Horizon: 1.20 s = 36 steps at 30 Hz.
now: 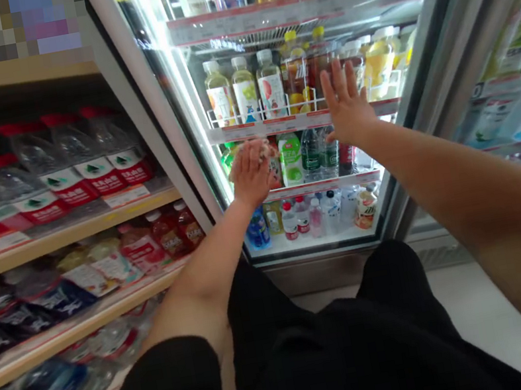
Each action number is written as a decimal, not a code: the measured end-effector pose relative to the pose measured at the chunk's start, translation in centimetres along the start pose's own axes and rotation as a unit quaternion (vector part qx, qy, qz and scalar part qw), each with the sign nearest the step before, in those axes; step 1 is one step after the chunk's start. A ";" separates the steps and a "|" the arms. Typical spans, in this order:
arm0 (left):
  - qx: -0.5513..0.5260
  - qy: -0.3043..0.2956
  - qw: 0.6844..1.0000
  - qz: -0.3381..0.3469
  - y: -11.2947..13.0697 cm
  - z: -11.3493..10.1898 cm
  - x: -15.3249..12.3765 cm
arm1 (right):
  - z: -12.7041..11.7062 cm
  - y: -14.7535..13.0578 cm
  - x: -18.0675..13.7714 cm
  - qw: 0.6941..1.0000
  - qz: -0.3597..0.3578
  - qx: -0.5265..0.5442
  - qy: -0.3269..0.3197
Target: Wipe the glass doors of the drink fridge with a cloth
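Note:
My left hand [251, 175] reaches into the open drinks fridge at its second-lowest shelf, with the fingers curled round a bottle with a pale patterned label [267, 153] that is smeared by motion. A green-and-white bottle [290, 159] and dark green bottles [310, 154] stand just to its right. My right hand [346, 106] is raised with its fingers spread and holds nothing. It is in front of the shelf rail [278, 126], which carries juice bottles [245, 90].
Small bottles [289, 220] fill the fridge's bottom shelf. The glass door [436, 23] stands open on the right. On the left, wooden shelves [71, 235] hold large red-capped water bottles [84, 165] and other drinks. My knees in black are below.

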<state>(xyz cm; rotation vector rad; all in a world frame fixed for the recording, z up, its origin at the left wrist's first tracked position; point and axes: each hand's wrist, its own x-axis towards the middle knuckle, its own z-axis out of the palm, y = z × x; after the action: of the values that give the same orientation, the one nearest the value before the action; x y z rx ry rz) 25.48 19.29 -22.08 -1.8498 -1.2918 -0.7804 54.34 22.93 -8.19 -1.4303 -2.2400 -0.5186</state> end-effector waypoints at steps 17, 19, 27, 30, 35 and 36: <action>-0.008 0.059 0.996 -0.059 -1.2 -0.6 1.7 | 0.5 0.3 0.5 0.999 -0.010 0.048 0.010; -0.008 0.049 0.997 -0.066 -1.0 -0.4 0.9 | 0.2 0.0 0.4 1.000 0.002 0.030 -0.007; -0.017 0.025 0.998 -0.049 -1.1 -1.2 1.1 | -0.3 -0.1 -0.2 0.999 -0.011 0.052 -0.004; -0.027 0.059 0.996 -0.060 -2.3 -3.4 5.9 | -0.2 0.0 -0.1 0.999 -0.013 0.041 -0.002; -0.047 0.063 0.996 -0.036 -0.9 -4.4 7.7 | 0.0 -0.2 0.2 1.000 0.011 0.020 -0.018; -0.048 0.050 0.997 -0.029 -0.6 -4.3 7.5 | 0.0 -0.2 0.2 0.999 0.010 0.027 -0.014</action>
<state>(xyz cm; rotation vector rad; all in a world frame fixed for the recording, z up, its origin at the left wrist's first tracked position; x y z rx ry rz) 26.96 19.59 -13.59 -1.8300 -1.2682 -0.9680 54.07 22.99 -8.10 -1.4396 -2.2413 -0.4299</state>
